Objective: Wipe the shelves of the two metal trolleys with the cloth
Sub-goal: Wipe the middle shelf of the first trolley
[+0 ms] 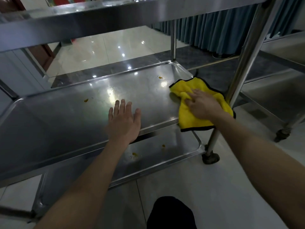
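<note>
A metal trolley fills the view, and its middle shelf lies in front of me with small orange stains on it. My right hand presses a yellow cloth with a black hem onto the shelf's right end; the fingers bunch the fabric a little. The cloth hangs over the shelf's near right rim. My left hand rests flat, fingers straight, on the shelf near its front rim. The bottom shelf below carries orange spots too. The top shelf runs overhead.
A second metal trolley stands to the right, its caster on the tiled floor. The near right leg of the first trolley rises just beside the cloth. Blue curtains hang behind. My dark knee shows at the bottom.
</note>
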`<state>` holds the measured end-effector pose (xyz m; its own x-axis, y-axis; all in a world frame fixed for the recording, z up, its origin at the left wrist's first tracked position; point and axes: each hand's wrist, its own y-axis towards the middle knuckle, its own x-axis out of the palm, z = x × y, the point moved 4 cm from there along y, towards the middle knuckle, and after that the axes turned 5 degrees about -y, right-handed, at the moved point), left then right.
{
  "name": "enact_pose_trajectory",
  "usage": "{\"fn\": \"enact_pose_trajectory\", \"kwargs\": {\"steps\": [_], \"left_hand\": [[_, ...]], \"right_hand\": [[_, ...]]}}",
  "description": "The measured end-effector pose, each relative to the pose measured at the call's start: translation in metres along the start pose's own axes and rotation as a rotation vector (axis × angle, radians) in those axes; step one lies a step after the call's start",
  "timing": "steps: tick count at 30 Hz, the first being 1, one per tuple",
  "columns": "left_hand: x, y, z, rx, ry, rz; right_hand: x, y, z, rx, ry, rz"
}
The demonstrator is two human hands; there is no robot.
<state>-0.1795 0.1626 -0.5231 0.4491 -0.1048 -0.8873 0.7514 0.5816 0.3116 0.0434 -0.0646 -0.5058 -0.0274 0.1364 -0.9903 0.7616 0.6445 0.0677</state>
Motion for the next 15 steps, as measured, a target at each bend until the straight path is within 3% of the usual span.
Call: {"fn": "enact_pose_trajectory", "kwargs": {"steps": [3,8,12,15], "left_hand": [[-0.003,-0.004,0.009,0.045,0.009,0.003],[-0.008,-0.009,0.018,0.047,0.040,0.001],[-0.023,-0.014,0.028,0.047,-0.024,-0.014],[-0.044,-0.020,0.036,0.065,-0.055,-0.122]], "right_hand": [[0.008,-0.012,-0.006,0.043,-0.002,0.106],[0.025,-0.087,-0.063,-0.085,0.074,0.514],[0.025,-0.116,-0.085,-0.121,0.053,0.501],[0.002,-0.127,-0.094,-0.119,0.117,0.414]]}}
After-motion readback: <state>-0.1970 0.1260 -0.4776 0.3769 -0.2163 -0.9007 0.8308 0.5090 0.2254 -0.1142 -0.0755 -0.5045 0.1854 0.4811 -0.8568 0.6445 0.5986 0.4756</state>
